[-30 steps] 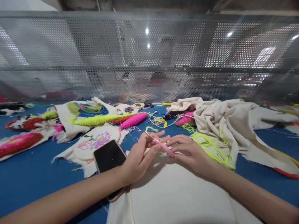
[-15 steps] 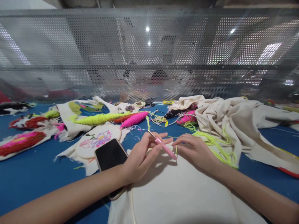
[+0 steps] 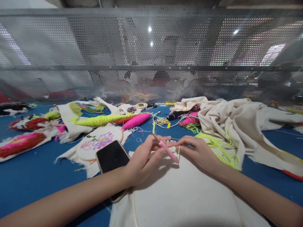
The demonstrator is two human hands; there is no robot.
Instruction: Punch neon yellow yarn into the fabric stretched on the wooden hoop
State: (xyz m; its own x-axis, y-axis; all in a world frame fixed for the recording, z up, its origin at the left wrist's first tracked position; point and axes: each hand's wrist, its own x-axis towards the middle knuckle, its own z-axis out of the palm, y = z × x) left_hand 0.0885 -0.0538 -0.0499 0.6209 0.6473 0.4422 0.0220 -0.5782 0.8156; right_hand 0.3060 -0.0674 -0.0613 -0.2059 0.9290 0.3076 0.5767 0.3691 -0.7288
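My left hand (image 3: pixel 144 160) is closed around a punch needle with a pink handle (image 3: pixel 170 154); its metal tip points up and left, away from me. A short tail of neon yellow yarn (image 3: pixel 153 127) stands up by that tip. My right hand (image 3: pixel 201 153) has its fingers pinched together on a yellow strand (image 3: pixel 179 152) beside the handle's lower end. Both hands are over a white cloth (image 3: pixel 187 192) stretched in a hoop, and the fingertips nearly meet. Exactly how the right fingertips grip the yarn is partly hidden.
A phone (image 3: pixel 113 157) lies by my left wrist, next to a flower-embroidered hoop (image 3: pixel 99 143). Behind are yellow (image 3: pixel 99 120) and pink (image 3: pixel 136 120) yarn bundles. Loose yellow yarn (image 3: pixel 222 148) and crumpled cloth (image 3: pixel 227 115) lie right. A perforated metal screen (image 3: pixel 151 56) closes off the back.
My left hand and the punch needle have shifted slightly to the right and the tip a little lower. The yarn tail has moved right with it. My right hand stays nearly in place.
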